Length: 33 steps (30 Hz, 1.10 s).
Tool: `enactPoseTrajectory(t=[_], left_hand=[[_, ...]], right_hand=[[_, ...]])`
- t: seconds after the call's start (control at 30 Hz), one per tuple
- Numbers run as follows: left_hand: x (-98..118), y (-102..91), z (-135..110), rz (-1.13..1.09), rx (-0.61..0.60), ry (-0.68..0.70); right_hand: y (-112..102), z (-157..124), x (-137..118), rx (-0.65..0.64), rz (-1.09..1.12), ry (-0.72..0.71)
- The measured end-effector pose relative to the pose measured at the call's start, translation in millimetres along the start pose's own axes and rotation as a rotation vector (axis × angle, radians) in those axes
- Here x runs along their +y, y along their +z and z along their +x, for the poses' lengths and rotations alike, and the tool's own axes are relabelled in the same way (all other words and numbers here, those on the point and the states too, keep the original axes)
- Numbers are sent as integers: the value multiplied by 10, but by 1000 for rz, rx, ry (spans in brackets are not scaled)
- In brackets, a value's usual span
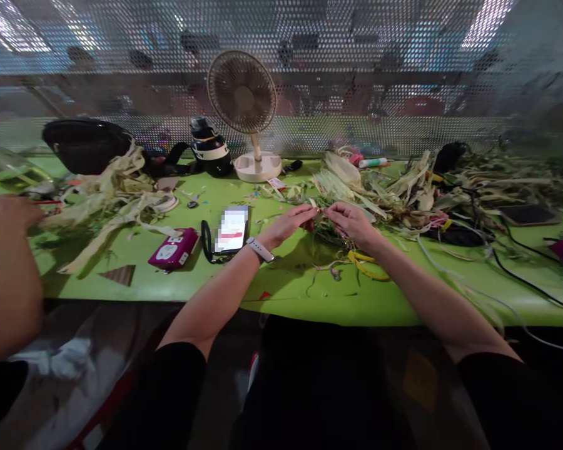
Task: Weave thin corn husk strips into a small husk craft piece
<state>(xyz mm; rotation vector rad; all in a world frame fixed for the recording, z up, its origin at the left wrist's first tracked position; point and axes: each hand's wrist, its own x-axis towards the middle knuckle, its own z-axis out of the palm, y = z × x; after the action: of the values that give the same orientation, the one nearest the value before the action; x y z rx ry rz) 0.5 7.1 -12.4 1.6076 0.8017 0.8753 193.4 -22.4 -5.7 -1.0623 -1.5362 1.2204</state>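
Two bare hands at work over a light-green tabletop (286,275). The fingers of the left hand (294,223) and those of the right hand (351,220) are drawn together in narrow pinches and meet, almost tip to tip, on a small pale piece of plant material (319,211). The piece lies between the two hands, just above the tabletop and in front of a heap of pale-green, papery husks (342,178). Its visible part appears to run crosswise, from one set of fingertips to the other; the fingers cover much of it, so its full long axis and the direction of its ends cannot be told. Thin green strands (328,236) lie below the fingers. Nearer the right forearm is a curved yellow object (368,269). To the left are a dark-framed phone with a lit screen (233,229) and a magenta box with a pale round label (173,250).
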Motion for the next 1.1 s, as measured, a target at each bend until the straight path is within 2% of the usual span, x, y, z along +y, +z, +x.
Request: enactPoseTrajectory(t=[0.07,0.17,0.3,0.4,0.47,0.6,0.67,0.8,1.0,1.1], left_hand=[[-2,-14,-2,-9,-28,-17],[-8,-9,6,-47,5,-16],[-24,27,28,-76,-5,44],[-33,39,48,-70,38,76],[-34,32,52,-57,35,73],[-15,24,26,-25,-112,37],[-2,41,5,-10,-181,35],[44,106,-37,-6,-241,56],[149,124,-112,59,-340,12],[129,90,-124,85,-400,-5]], right_hand=[[-1,-7,0,-22,-16,17],[2,-13,-3,-30,20,43],[28,-28,-14,-43,63,55],[27,-35,-16,-93,-11,89],[-3,-25,-14,-35,-101,60],[-90,21,-26,254,-270,-175],[-100,37,-35,233,-261,-211],[-43,50,-11,77,-124,-121],[-12,77,71,154,-38,-125],[-2,74,66,177,-48,-138]])
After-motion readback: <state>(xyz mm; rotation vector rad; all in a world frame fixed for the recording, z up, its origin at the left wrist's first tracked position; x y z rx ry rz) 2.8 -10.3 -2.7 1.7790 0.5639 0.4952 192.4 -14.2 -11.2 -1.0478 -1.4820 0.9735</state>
